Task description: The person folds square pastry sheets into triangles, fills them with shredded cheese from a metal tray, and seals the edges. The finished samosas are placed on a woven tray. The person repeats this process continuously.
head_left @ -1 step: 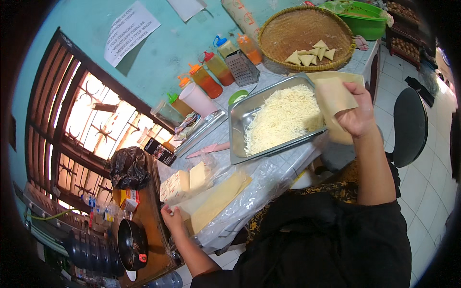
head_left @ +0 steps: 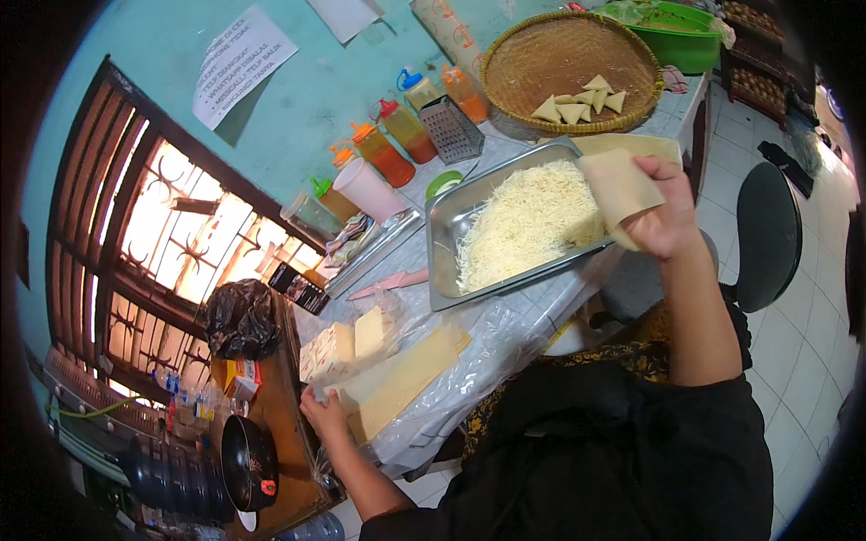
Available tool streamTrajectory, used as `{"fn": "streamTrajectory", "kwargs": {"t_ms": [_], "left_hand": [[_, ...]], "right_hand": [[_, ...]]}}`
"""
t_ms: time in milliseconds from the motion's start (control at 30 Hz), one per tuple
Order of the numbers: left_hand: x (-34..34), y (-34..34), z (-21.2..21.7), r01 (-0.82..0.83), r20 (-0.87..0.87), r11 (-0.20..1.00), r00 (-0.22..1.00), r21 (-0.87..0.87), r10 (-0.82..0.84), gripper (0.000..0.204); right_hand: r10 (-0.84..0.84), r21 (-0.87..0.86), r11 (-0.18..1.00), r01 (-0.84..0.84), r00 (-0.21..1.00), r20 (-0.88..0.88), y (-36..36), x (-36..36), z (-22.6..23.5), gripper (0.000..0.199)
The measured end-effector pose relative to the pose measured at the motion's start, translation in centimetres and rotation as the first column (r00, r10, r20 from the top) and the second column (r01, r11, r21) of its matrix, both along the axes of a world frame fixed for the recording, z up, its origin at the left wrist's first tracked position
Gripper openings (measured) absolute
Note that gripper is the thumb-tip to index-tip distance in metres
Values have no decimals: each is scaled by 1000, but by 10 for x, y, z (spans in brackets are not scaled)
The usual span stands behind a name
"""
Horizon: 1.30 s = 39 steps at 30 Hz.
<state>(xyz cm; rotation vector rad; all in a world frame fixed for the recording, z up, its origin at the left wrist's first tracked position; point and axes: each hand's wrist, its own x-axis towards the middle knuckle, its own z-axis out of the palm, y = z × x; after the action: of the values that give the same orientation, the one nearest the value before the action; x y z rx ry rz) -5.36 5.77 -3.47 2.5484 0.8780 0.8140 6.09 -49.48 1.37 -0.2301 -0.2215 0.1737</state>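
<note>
A pastry sheet (head_left: 617, 187) is pinched in the right hand (head_left: 666, 216) above the tray (head_left: 444, 221) of grated cheese (head_left: 528, 224); the wrapper stack (head_left: 406, 379) is steadied under the left hand (head_left: 323, 417), its grip unclear.

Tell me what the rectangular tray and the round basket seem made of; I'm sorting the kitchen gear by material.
The rectangular tray looks like metal, probably stainless steel or aluminium: grey, smooth, with a dull shine on its rim. The round basket looks like woven bamboo or rattan: tan, matte, with a fine weave pattern and a bound rim.
</note>
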Motion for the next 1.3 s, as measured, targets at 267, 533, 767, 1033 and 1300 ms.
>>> {"fn": "streamTrajectory", "kwargs": {"t_ms": [267, 533, 767, 1033, 1300], "left_hand": [[8, -195, 43, 956, 287, 271, 291, -109, -913, 79], [29, -277, 53, 971, 404, 225, 238, -79, -883, 64], [57, -278, 58, 986, 417, 97, 147, -137, -897, 49], [81, -284, 58, 532, 688, -465, 368, -708, -626, 55], [101, -285, 49, 464, 815, -671, 295, -578, -498, 78]], "right_hand": [[258, -206, 947, -247, 966, 26, 91, -38, 9, 31], [305, -173, 937, -304, 952, -20, 106, -55, 9, 29], [226, -305, 926, -221, 974, -17, 99, -52, 13, 37], [-22, -392, 920, -5, 998, -63, 100, -38, 11, 38], [-170, -452, 876, 166, 985, 32, 112, -29, 8, 32]]}}
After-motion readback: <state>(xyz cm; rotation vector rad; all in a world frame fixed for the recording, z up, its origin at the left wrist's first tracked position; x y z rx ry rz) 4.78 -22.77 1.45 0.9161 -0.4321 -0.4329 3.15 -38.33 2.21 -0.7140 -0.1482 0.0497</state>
